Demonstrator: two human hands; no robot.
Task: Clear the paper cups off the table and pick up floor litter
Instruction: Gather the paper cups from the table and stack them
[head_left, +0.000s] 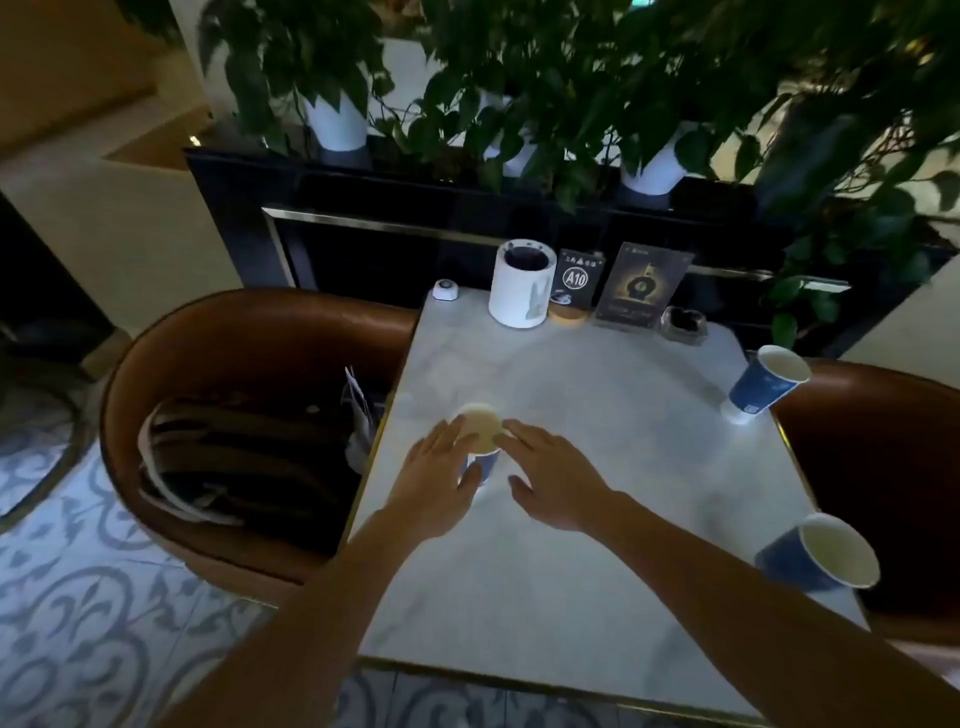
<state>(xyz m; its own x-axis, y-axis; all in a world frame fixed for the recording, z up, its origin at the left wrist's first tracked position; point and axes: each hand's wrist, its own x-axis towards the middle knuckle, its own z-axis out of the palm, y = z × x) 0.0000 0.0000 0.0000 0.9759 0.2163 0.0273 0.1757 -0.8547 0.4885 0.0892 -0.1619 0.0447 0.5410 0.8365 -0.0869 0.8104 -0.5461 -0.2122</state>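
Cup (480, 431), blue paper, near-left on counter (597, 519): left hand (441, 483) and right hand (556, 480) flank it, fingers spread wide, not gripping. Advice: close gently around wall, lift upright.

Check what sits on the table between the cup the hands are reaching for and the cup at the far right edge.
Nothing: in the head view, only bare tabletop separates the near cup from the far-right cup.

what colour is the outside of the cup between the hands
Blue outside, pale inside; the cup shows in the head view.
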